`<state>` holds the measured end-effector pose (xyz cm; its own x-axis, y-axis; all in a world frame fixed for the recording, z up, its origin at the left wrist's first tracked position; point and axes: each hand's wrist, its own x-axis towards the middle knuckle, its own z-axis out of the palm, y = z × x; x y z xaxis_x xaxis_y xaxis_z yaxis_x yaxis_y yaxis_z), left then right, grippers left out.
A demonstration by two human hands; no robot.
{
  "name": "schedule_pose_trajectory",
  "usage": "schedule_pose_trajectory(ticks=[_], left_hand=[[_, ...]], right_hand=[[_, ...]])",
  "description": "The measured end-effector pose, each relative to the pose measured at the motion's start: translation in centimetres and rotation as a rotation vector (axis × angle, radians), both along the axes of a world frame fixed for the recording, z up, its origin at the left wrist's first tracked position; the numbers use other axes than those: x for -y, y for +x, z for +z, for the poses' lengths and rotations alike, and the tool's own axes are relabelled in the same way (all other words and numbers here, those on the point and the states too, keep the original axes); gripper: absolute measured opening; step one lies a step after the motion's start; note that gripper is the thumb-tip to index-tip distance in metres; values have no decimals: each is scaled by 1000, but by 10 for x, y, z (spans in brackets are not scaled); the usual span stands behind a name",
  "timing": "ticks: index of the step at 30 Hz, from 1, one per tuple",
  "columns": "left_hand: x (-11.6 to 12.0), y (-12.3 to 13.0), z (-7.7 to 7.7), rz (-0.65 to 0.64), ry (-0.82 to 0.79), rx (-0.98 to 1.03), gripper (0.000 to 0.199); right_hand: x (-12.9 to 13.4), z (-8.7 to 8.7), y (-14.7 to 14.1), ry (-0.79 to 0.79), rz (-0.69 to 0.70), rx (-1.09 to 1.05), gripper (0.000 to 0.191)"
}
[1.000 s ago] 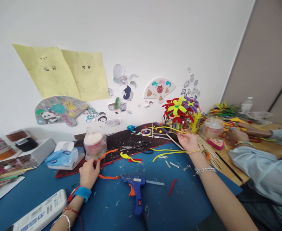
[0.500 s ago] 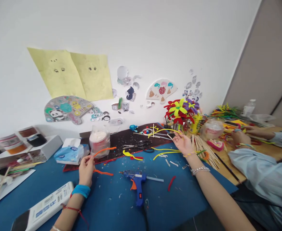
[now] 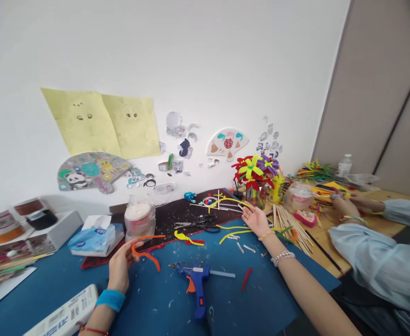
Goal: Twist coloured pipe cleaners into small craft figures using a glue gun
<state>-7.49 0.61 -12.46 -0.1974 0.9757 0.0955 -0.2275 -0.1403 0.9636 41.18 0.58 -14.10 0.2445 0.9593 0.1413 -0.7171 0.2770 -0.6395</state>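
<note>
My left hand (image 3: 120,267) pinches an orange pipe cleaner (image 3: 149,255) that is bent into a hook, both ends pointing right. Over the mat's far side, my right hand (image 3: 255,220) is turned partly palm up, a yellow pipe cleaner (image 3: 225,200) arching leftward from its fingers. Between the hands lies a blue glue gun (image 3: 198,284) with a clear glue stick in its back. Beyond it are a bent yellow pipe cleaner piece (image 3: 187,238) and black-handled scissors (image 3: 205,226). A short red piece (image 3: 246,279) rests right of the glue gun.
Pipe-cleaner flowers (image 3: 253,170) stand at the back right near wooden sticks (image 3: 288,224). A wrapped jar (image 3: 140,219), a tissue pack (image 3: 94,238) and a white box (image 3: 65,310) are at left. Another person's hands (image 3: 344,205) work at the right.
The orange pipe cleaner is now bent in one curve, and my left hand has turned and opened its fingers somewhat. My right hand shows little movement. The view has tilted up slightly and swung right.
</note>
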Motion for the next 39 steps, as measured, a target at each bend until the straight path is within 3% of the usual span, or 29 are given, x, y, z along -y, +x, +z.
schedule_pose_trajectory(ticks=[5, 8, 11, 13, 15, 17, 19, 24, 31, 35, 39], left_hand=[[12, 9, 13, 24, 108, -48, 45], [23, 16, 21, 90, 204, -213, 38], [33, 20, 27, 190, 358, -605, 29], [37, 21, 29, 238, 620, -939, 22], [39, 21, 30, 186, 884, -1226, 18], [40, 21, 28, 107, 1034, -1377, 17], [38, 23, 24, 84, 1052, -1400, 19], [38, 29, 16, 102, 894, -1287, 26], [54, 39, 22, 105, 894, -1264, 32], [59, 44, 21, 44, 914, -1291, 39], [61, 46, 19, -16, 909, -1305, 43]], right_hand=[[-1, 4, -8, 31, 51, 35, 23], [1, 7, -16, 43, 100, 73, 18], [5, 11, -25, 57, 163, 124, 14], [10, 15, -31, 81, 204, 159, 15], [15, 20, -37, 118, 231, 187, 15], [20, 25, -43, 150, 250, 207, 14], [25, 28, -48, 177, 282, 246, 14], [31, 26, -57, 250, 437, 456, 15], [38, 22, -73, 241, 672, 609, 18], [41, 22, -80, 285, 692, 576, 10], [40, 21, -83, 319, 610, 472, 7]])
